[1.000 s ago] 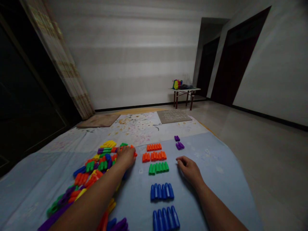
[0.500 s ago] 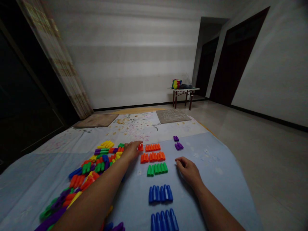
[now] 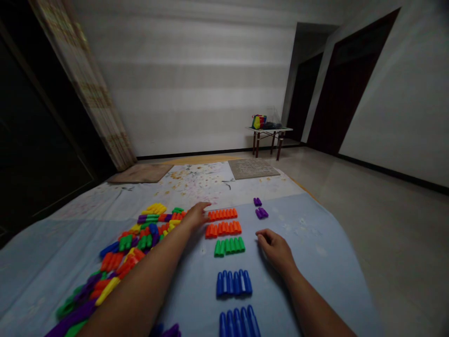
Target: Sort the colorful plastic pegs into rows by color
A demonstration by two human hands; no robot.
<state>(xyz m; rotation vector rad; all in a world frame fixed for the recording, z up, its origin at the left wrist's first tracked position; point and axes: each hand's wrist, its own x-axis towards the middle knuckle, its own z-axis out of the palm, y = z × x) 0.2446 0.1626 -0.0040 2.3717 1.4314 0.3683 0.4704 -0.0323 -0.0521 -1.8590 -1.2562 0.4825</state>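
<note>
My left hand (image 3: 198,215) is at the left end of the farther row of orange pieces (image 3: 223,214), fingers apart and touching that end. Nearer lie a second orange row (image 3: 223,229), a green row (image 3: 229,246) and two blue rows (image 3: 234,283), (image 3: 240,322). Two small purple groups (image 3: 257,201), (image 3: 261,213) lie to the right of the orange rows. My right hand (image 3: 275,248) rests on the cloth right of the green row, fingers curled together; whether anything is between them cannot be made out.
A mixed heap of coloured pieces (image 3: 115,260) spreads under and left of my left forearm. Two flat boards (image 3: 142,173), (image 3: 253,169) lie at the far edge of the cloth. A small table (image 3: 249,128) with a colourful bag (image 3: 258,122) stands by the wall.
My left hand has moved slightly right. The orange pieces at its fingers now sit against the farther orange row, where a gap was before. My right hand has stayed in place.
</note>
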